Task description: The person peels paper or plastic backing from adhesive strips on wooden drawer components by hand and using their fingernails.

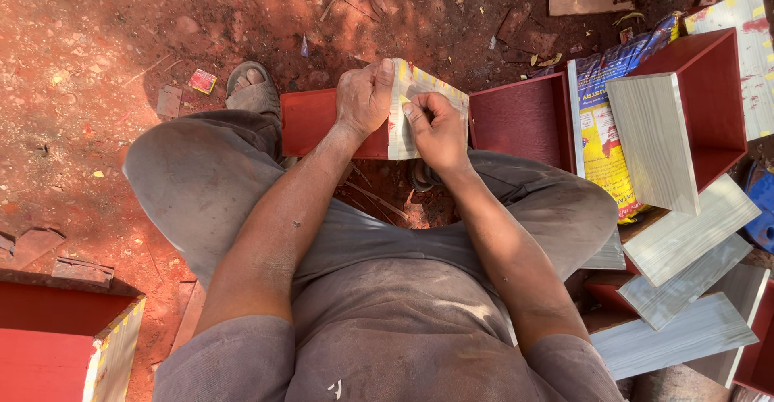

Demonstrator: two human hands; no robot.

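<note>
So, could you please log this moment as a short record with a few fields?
Left hand: grips the left edge of a pale panel with yellow flecks
Right hand: pinches the panel's lower edge
Behind panel: red box on the ground
Right side: stacked grey wood-grain boards, open red box, printed sack
Ground: red soil
Left foot: in a sandal

Pale laminated panel (419,99) upright against red board (310,120)

You're sitting over red dirt ground (97,71), littered with scraps. A red box (48,337) lies near left, red open boxes (693,95) far right, grey laminate boards (685,289) stacked near right, a printed sack (605,128) beneath.
</note>
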